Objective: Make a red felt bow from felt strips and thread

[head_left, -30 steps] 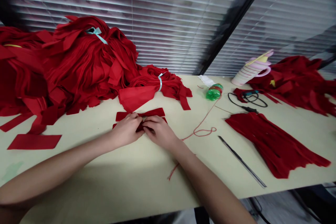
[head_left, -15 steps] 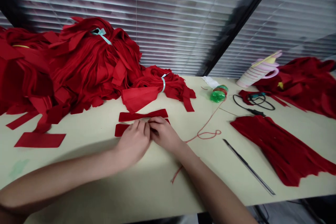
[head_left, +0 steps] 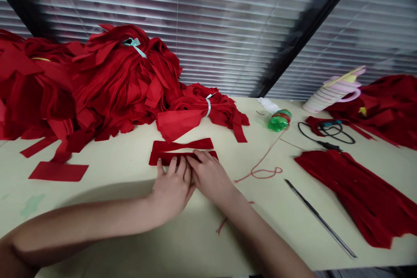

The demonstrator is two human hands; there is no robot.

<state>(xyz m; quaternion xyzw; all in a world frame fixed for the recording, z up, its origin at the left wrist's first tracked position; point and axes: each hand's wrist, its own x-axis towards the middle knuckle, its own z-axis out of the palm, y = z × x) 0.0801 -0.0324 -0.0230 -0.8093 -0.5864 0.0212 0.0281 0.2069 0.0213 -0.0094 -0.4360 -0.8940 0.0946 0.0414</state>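
Observation:
A red fabric strip (head_left: 159, 157) lies crosswise on the table under my fingertips. My left hand (head_left: 171, 186) has its fingers spread, their tips resting on the strip's near edge. Right beside it, my right hand (head_left: 210, 176) bends its fingers onto the strip's middle and right part, thumb side against the left hand. What lies beneath the touching fingers is hidden. Just beyond, a second red strip (head_left: 182, 144), narrowed at its middle, lies flat. Red string (head_left: 265, 170) runs across the table and passes under my right forearm.
Piled red fabric (head_left: 120, 78) and a tied bundle (head_left: 211, 106) line the back. To the right are a green string-wound bundle (head_left: 279, 120), a pink-striped cup (head_left: 332, 95), a black cable (head_left: 312, 137), stacked red strips (head_left: 355, 195) and a thin metal tool (head_left: 321, 219).
My left fingers have spread from a bunched grip and now rest on the strip. More of the near strip shows. The whole view has shifted slightly.

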